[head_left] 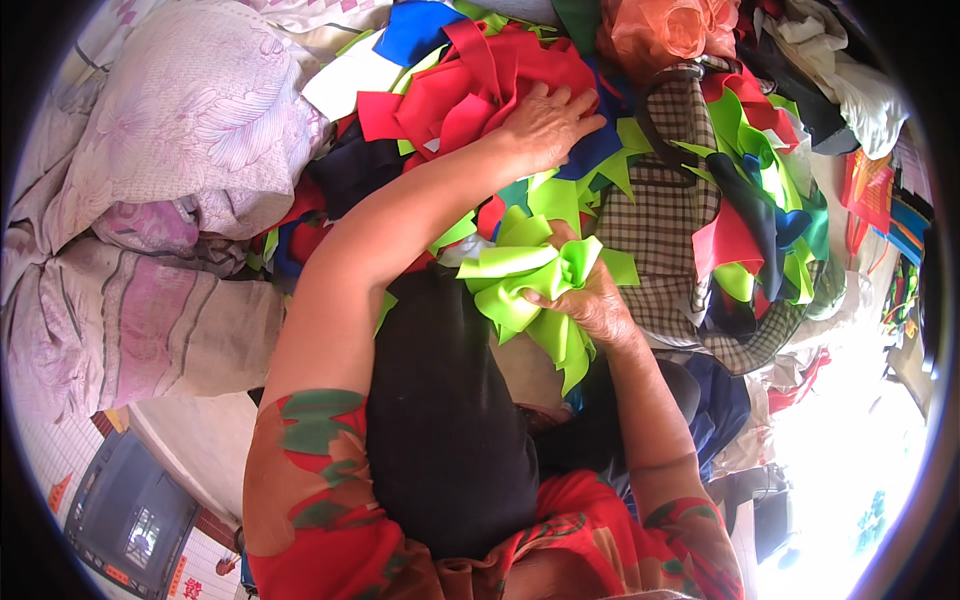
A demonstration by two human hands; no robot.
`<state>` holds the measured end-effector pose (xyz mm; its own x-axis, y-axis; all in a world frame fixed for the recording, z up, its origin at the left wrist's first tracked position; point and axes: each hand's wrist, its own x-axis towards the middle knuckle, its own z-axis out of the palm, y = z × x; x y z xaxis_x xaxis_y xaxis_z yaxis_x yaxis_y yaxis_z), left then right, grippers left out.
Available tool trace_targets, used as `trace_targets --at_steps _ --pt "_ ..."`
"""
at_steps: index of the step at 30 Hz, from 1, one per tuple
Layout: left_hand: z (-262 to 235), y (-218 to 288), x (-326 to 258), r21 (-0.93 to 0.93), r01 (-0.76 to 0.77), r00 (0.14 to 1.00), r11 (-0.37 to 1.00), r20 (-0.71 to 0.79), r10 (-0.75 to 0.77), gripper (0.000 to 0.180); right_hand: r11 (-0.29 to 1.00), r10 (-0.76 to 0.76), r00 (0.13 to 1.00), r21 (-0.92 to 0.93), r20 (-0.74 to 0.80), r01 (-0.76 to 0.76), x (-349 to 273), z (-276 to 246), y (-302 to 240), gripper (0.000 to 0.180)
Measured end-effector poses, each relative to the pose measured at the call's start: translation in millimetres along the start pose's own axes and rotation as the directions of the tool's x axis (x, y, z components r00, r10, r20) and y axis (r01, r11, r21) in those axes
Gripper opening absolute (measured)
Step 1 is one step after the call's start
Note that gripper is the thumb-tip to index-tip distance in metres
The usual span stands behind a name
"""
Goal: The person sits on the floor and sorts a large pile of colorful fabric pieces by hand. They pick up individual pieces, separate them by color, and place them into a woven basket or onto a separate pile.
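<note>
A bunch of lime-green fabric scraps (525, 275) is gripped in my right hand (590, 300), above my lap, with its loose ends sticking out on several sides. My left hand (548, 128) reaches across to the heap and rests on red fabric scraps (450, 90), its fingers spread over their right edge. Beneath and around the red pieces lie blue scraps (412, 32), dark cloth pieces (352, 170) and more lime-green ones. What lies under my left palm is hidden.
On the right, a brown checked cloth bag (640, 230) holds mixed scraps (735, 240). An orange plastic bag (665, 35) sits at the back. Pale patterned bedding (180, 120) is piled on the left. A dark television (130, 510) shows at the lower left.
</note>
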<state>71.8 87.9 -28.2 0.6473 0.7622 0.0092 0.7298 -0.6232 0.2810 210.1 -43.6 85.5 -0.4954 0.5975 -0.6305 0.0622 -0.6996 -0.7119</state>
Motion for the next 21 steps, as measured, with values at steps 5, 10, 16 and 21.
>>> trace_targets --at_steps 5,10,16,21 --pt "33.2 -5.3 4.5 0.2 0.026 0.99 0.979 0.131 -0.053 0.052 0.999 0.043 0.999 -0.026 0.027 -0.043 3.8 -2.6 10.6 0.082" --pt "21.8 -11.1 -14.6 0.145 0.107 0.992 0.984 0.057 -0.116 0.022 0.991 0.095 0.995 0.094 -0.039 -0.091 -0.4 4.2 -13.7 0.067" --pt "-56.6 -19.9 -81.2 -0.52 0.307 0.708 0.797 -0.435 -0.557 0.019 1.0 0.011 0.995 -0.025 -0.099 -0.013 -4.4 0.6 -4.3 0.077" --pt "-102.1 -30.4 -126.1 -0.95 -0.088 0.519 0.301 -0.302 -0.8 0.015 0.997 0.074 0.994 0.042 -0.076 -0.071 -4.0 -1.9 -2.4 0.094"
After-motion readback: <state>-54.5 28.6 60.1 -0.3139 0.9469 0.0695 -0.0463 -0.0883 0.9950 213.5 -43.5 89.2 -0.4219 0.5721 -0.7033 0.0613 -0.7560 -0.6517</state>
